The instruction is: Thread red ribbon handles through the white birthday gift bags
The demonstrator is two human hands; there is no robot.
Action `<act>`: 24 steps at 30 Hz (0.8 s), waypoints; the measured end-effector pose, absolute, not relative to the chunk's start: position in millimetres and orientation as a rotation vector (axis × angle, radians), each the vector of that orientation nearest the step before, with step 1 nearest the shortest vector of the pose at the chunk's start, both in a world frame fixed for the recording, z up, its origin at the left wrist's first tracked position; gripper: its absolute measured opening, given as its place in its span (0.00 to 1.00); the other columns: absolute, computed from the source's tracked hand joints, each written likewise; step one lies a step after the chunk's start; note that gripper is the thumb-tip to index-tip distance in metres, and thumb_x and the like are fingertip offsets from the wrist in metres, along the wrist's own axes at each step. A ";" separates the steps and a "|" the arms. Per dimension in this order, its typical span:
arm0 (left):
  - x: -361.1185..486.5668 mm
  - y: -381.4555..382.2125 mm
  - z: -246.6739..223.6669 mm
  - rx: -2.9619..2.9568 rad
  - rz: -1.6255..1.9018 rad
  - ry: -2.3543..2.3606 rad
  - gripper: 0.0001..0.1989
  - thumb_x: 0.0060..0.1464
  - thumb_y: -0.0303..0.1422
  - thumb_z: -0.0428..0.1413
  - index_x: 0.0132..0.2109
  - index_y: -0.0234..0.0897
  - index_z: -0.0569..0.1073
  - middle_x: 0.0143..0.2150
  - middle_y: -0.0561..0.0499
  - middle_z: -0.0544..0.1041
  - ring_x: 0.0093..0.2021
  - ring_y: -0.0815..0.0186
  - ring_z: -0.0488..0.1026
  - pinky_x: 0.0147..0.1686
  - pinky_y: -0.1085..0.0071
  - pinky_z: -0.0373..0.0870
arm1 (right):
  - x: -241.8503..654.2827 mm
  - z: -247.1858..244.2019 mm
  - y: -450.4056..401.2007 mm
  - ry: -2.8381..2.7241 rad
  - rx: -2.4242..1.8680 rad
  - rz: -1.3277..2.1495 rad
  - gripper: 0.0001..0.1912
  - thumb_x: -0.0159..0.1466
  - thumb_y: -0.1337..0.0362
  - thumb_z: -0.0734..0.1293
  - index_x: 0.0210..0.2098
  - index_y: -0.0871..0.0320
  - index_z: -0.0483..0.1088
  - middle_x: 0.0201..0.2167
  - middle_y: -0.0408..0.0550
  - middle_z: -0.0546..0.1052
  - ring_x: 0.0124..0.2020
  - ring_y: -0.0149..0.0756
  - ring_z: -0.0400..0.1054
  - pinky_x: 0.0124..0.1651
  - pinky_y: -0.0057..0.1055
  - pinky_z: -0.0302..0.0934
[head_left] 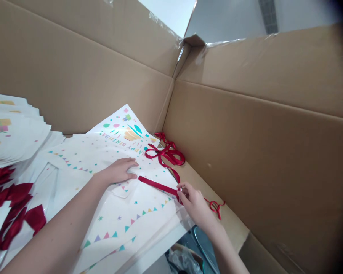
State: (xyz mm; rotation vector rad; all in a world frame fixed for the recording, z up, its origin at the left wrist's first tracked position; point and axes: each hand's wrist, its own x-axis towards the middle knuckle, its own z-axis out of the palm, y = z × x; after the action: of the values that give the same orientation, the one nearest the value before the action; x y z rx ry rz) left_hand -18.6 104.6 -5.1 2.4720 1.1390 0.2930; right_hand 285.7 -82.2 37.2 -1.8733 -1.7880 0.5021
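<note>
A white paper gift bag (148,198) printed with colourful bunting and stars lies flat under both hands. Across it runs a red ribbon (158,185) through a slot or along the surface; which one, I cannot tell. My right hand (190,198) pinches this ribbon at the bag's right edge, thumb and fingers together. My left hand (118,170) rests on the bag with fingers stretched, its thumb near the ribbon's left end. Beyond my right hand, a loose loop of the ribbon (171,155) spreads over the cardboard. A sheet reading "Happy Birthday" (128,131) shows behind.
Tall cardboard walls (246,114) meet in a corner ahead. At left is a stack of printed white bags (14,133), with dark red ribbon bows (14,201) below it. A small red ribbon curl (215,206) lies at right. Clear plastic (184,258) shows below.
</note>
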 end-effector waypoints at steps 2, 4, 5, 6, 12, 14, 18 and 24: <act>-18.7 105.4 -6.1 2.471 0.287 1.148 0.34 0.57 0.57 0.54 0.65 0.46 0.69 0.73 0.46 0.59 0.73 0.50 0.53 0.71 0.54 0.52 | 296.3 38.8 -86.3 -1.820 -1.905 0.499 0.11 0.70 0.61 0.57 0.43 0.53 0.70 0.30 0.45 0.78 0.33 0.41 0.71 0.37 0.34 0.58; -18.7 106.3 -7.5 2.469 0.291 1.159 0.34 0.57 0.57 0.54 0.65 0.46 0.69 0.73 0.46 0.59 0.73 0.50 0.53 0.71 0.54 0.52 | 307.4 38.1 -90.5 -1.829 -1.963 0.446 0.11 0.69 0.62 0.57 0.41 0.53 0.71 0.31 0.45 0.78 0.33 0.42 0.71 0.37 0.34 0.57; -18.8 106.8 -8.1 2.469 0.298 1.158 0.34 0.57 0.57 0.54 0.65 0.46 0.69 0.73 0.46 0.59 0.73 0.50 0.53 0.71 0.54 0.52 | 312.8 37.1 -92.6 -1.821 -1.991 0.418 0.11 0.69 0.62 0.57 0.40 0.53 0.71 0.31 0.46 0.78 0.34 0.42 0.71 0.36 0.33 0.57; -18.8 107.3 -8.7 2.471 0.304 1.151 0.34 0.57 0.57 0.54 0.65 0.46 0.69 0.73 0.46 0.59 0.73 0.50 0.54 0.71 0.54 0.53 | 317.9 35.8 -94.5 -1.811 -2.008 0.388 0.11 0.68 0.62 0.58 0.40 0.53 0.72 0.32 0.46 0.79 0.34 0.42 0.71 0.36 0.33 0.57; -17.9 107.2 -5.4 2.476 0.315 1.155 0.34 0.57 0.58 0.54 0.64 0.45 0.70 0.73 0.46 0.61 0.73 0.50 0.55 0.71 0.54 0.53 | 334.5 27.1 -104.4 -1.724 -1.933 0.305 0.08 0.65 0.65 0.60 0.37 0.56 0.71 0.34 0.49 0.77 0.33 0.40 0.70 0.37 0.33 0.58; -17.3 106.8 -3.4 2.472 0.307 1.156 0.34 0.56 0.58 0.54 0.63 0.45 0.71 0.73 0.46 0.60 0.73 0.50 0.55 0.71 0.54 0.53 | 336.2 23.7 -107.6 -1.645 -1.882 0.379 0.07 0.65 0.63 0.61 0.35 0.56 0.71 0.30 0.48 0.76 0.31 0.39 0.69 0.36 0.32 0.58; -16.9 107.8 -2.4 2.476 0.311 1.145 0.35 0.56 0.59 0.53 0.63 0.45 0.71 0.73 0.47 0.60 0.73 0.50 0.55 0.71 0.54 0.53 | 342.2 13.9 -110.9 -1.410 -1.717 0.562 0.12 0.67 0.56 0.63 0.40 0.57 0.72 0.33 0.49 0.77 0.31 0.37 0.68 0.34 0.31 0.60; -17.3 108.5 -1.9 2.475 0.323 1.129 0.34 0.56 0.60 0.53 0.62 0.46 0.72 0.72 0.48 0.61 0.73 0.50 0.55 0.71 0.54 0.54 | 354.1 3.5 -108.7 -1.421 -1.694 0.681 0.08 0.66 0.60 0.61 0.40 0.57 0.69 0.28 0.44 0.75 0.29 0.36 0.67 0.33 0.30 0.57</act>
State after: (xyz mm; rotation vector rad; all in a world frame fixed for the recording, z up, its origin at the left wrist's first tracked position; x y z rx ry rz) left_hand -17.3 108.5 -1.9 2.4748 1.1286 0.3227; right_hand 354.1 -108.7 3.5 -1.6944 -1.4214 0.6808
